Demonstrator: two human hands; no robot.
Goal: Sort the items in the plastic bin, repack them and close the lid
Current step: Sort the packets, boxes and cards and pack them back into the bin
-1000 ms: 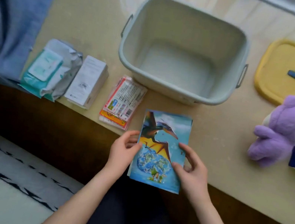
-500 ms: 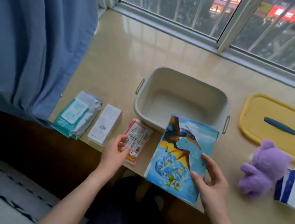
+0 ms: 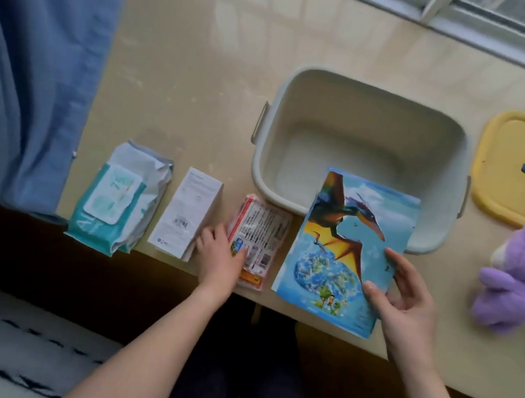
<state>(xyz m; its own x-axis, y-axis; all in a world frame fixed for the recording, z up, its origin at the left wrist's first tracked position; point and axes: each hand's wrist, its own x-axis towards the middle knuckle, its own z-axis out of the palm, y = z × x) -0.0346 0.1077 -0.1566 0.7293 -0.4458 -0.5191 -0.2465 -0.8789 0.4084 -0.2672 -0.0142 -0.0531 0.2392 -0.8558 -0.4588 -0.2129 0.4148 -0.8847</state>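
Since the left hand (image 3: 218,257) released the book (image 3: 346,247), I am seeing it touching the packet (image 3: 262,230), grip unclear; right hand (image 3: 402,291) pinching book over mid-frame bin (image 3: 366,112) rim; repacking starting.

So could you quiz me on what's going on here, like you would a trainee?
1. True or false: the lid sits on the bin.
2. Which holds the book? A left hand, B right hand.
3. Fill in: the item farthest left on the sill is the ____.
Key: 1 false, it lies beside the bin. 2 B. 3 wipes.
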